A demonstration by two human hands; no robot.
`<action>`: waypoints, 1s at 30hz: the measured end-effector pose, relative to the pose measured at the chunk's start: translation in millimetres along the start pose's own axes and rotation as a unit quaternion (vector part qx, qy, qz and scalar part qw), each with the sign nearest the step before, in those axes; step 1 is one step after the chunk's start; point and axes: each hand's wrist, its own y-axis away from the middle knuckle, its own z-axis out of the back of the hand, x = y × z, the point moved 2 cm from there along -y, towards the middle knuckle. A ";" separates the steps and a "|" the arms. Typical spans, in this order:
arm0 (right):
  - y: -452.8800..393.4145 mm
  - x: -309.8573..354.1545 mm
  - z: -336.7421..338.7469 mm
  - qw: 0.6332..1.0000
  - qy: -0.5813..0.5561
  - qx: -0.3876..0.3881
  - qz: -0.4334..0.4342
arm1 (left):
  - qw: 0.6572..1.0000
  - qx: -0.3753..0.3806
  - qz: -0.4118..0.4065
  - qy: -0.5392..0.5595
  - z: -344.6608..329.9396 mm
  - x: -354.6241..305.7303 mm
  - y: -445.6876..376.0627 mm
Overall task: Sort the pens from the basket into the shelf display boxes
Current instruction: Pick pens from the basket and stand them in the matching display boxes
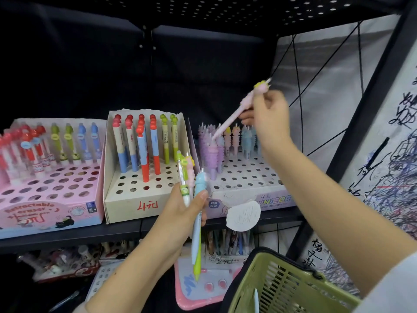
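A big black shelf [126,229] holds three display boxes in a row. On the left sits a pink box [48,213] with eraser pens. In the middle is a cream box [133,207] with red, blue and green pens. On the right is the unicorn box [248,188], full of little round holes, with purple, yellow and blue unicorn pens standing at the back. A green basket [286,288] hangs low on the right, and one pale pen shows inside it.

The left hand [180,213] is wrapped around a small bunch of pens [191,190], held up in front of the boxes. The right hand [268,116] pinches a pink unicorn pen [228,119] near its top. The pen is tilted, with its tip pointing down at the pens in the unicorn box.

The job now looks like putting this pink pen into a hole. To do it well, stand the pen up straight first. Aim the tip at an open hole next to pens of the same kind. Go slow, so the other pens do not tip over.
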 end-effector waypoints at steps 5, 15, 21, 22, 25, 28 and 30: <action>-29.6 -39.4 0.2 0.968 0.239 0.063 0.033 | 1.000 0.000 -0.007 -0.002 0.4 -0.9 -0.9; -29.7 -63.2 -15.5 0.917 0.352 0.165 0.085 | 1.000 -0.009 -0.004 0.004 3.1 4.6 -2.8; -30.2 -72.9 -20.2 0.919 0.344 0.195 0.008 | 1.000 0.001 -0.009 -0.003 3.0 4.6 -1.5; -30.9 -74.0 -20.2 0.913 0.354 0.203 -0.006 | 1.000 0.001 -0.010 -0.004 2.5 3.9 -1.1; -20.8 -83.2 -22.2 0.870 0.423 0.253 -0.011 | 1.000 -0.001 -0.013 0.001 1.5 1.3 0.0; -12.1 -85.9 -18.8 0.874 0.423 0.237 -0.020 | 1.000 -0.001 -0.017 0.001 3.6 -0.3 2.2; -10.1 -72.3 -15.3 0.913 0.377 0.157 0.007 | 1.000 0.000 -0.017 -0.005 5.8 -0.3 3.8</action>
